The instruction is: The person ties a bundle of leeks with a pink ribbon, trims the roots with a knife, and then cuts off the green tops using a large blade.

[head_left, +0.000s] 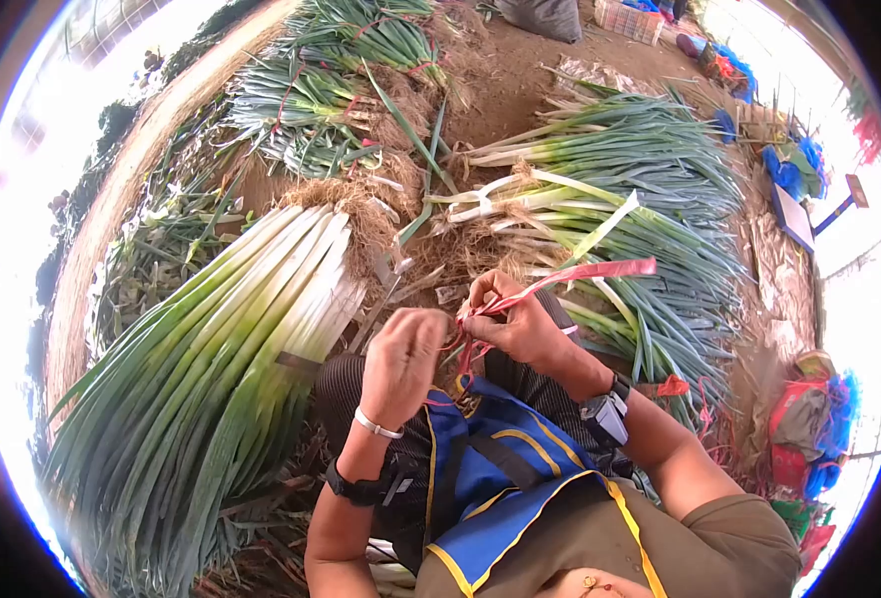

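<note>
Above my lap, my right hand (516, 321) is closed in a pinch on a pink-and-white plastic strip (600, 270), whose loose end sticks out to the right. My left hand (401, 361) is close beside it, its fingers curled together where thin reddish strands of the strip run between the hands. Some of the left fingertips are blurred. To the left lies a big pile of leeks (246, 299), roots pointing up and inward. On the right are more leeks (610, 229), one bunch bound with a white tie (484, 202).
Red-tied leek bundles (306, 100) lie at the back left. A dark sack (545, 16) and a light basket (628, 22) stand at the far end. Red and blue bags (809, 429) are at the right. A blue apron (505, 439) covers my lap. Leaf scraps (166, 239) litter the ground.
</note>
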Tool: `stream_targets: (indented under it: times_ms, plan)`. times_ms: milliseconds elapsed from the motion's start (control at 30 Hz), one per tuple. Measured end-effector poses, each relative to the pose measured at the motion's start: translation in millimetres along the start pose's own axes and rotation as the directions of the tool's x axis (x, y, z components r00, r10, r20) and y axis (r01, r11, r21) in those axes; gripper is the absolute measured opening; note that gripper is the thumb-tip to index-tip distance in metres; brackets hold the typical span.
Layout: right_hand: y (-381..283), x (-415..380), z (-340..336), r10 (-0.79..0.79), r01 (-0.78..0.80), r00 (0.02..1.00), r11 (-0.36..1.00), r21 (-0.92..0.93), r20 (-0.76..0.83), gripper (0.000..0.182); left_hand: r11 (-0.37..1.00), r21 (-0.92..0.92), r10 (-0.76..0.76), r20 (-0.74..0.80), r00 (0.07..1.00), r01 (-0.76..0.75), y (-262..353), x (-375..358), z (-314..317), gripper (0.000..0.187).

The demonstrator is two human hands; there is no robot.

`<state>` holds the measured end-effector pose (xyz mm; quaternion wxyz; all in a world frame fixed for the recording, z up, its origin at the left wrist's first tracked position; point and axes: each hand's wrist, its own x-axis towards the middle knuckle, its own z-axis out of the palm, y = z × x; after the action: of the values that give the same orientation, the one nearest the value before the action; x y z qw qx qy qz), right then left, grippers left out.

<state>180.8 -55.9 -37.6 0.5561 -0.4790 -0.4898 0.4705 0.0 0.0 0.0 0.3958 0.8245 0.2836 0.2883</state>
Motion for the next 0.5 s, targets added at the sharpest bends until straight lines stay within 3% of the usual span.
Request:
stream_targets:
  times_ms: [67, 167, 233, 300, 433, 500]
  plan:
    - [-8.1, -0.5, 4.0, 0.003, -0.002, 1.0, 0.998, 0.059, -0.021, 0.019, 0.991, -0.096, -0.107, -0.158, 0.982, 0.093, 0.5, 3.3, 2.5, 0.016]
    - [-13.8, -0.6, 7.5, 0.0, 0.001, 1.0, 0.999, 0.034, -0.014, 0.02, 0.976, -0.15, -0.172, -0.07, 0.983, 0.16, 3.3, 4.7, 7.9, 0.017]
    - [-4.5, -4.7, 11.0, 0.018, -0.017, 1.0, 0.997, 0.076, -0.014, 0.023, 0.987, -0.044, -0.158, -0.107, 0.982, 0.154, 1.8, 1.4, 7.5, 0.02]
    - [5.2, -6.4, 11.7, -0.077, 0.077, 0.997, 0.996, -0.054, -0.007, 0.026, 0.989, -0.067, -0.136, -0.123, 0.983, 0.129, -5.9, 0.3, 10.7, 0.019]
    - [8.7, -4.7, 15.1, -0.016, 0.016, 1.0, 1.0, -0.001, 0.013, 0.029, 0.991, -0.016, -0.13, -0.116, 0.985, 0.129, -14.5, 1.8, 10.2, 0.017]
    - [9.2, -2.6, 18.6, -0.034, 0.034, 0.999, 0.999, 0.021, -0.021, 0.02, 0.985, -0.055, -0.166, -0.101, 0.981, 0.161, -15.0, 3.0, 12.7, 0.016]
